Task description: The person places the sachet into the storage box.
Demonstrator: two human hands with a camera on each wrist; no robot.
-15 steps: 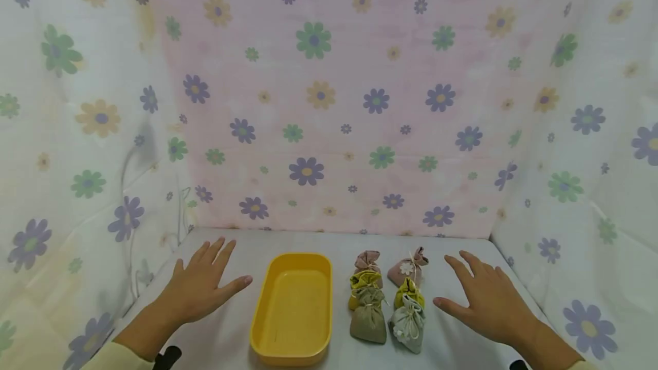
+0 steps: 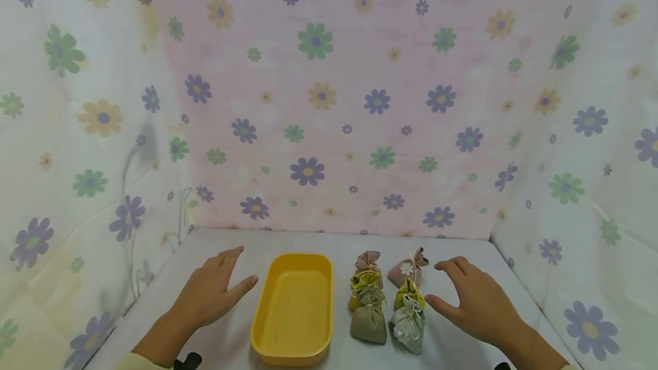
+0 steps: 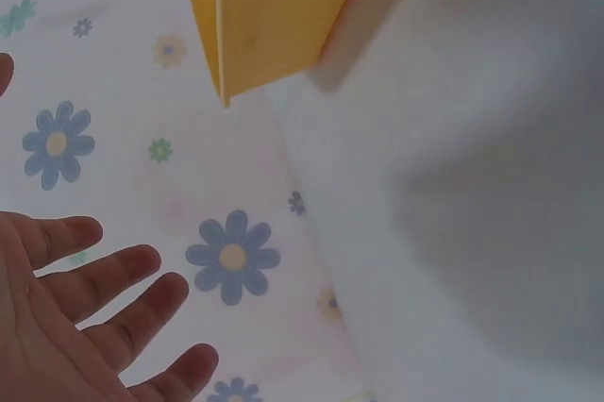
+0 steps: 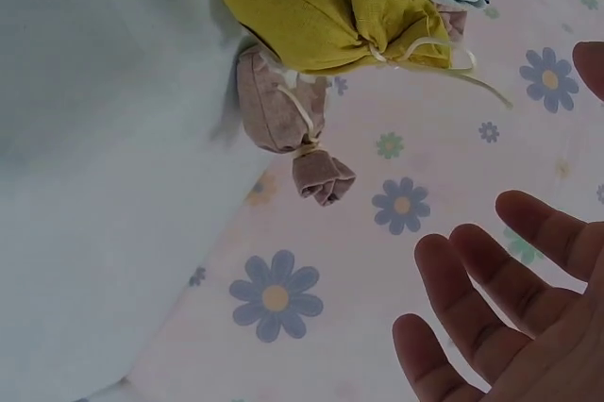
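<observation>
Left of a yellow plastic tub [image 2: 293, 353], my left hand [image 2: 208, 296] hovers with its fingers extended and holds nothing. My right hand [image 2: 480, 301] is just right of two rows of small drawstring pouches, fingers slightly bent and apart from them. The nearer right pouch is pale grey-green [image 2: 409, 327]; behind it stand a mustard pouch [image 4: 293, 15] and a pink pouch [image 4: 274, 105] with a white flower. In the left row are an olive-green pouch [image 2: 368, 321], a mustard pouch [image 2: 354, 300] and a pink pouch [image 2: 367, 261], partly hidden one behind another.
A white table [image 2: 231, 244] bears the tub and pouches. Flower-printed cloth [image 2: 329, 130] encloses the back and both sides. A dark strap end [image 2: 189, 361] shows by the left wrist.
Both hands have moved inward, the left toward the tub and the right toward the pouches. The right fingers bend a little more. Tub and pouches stay in place.
</observation>
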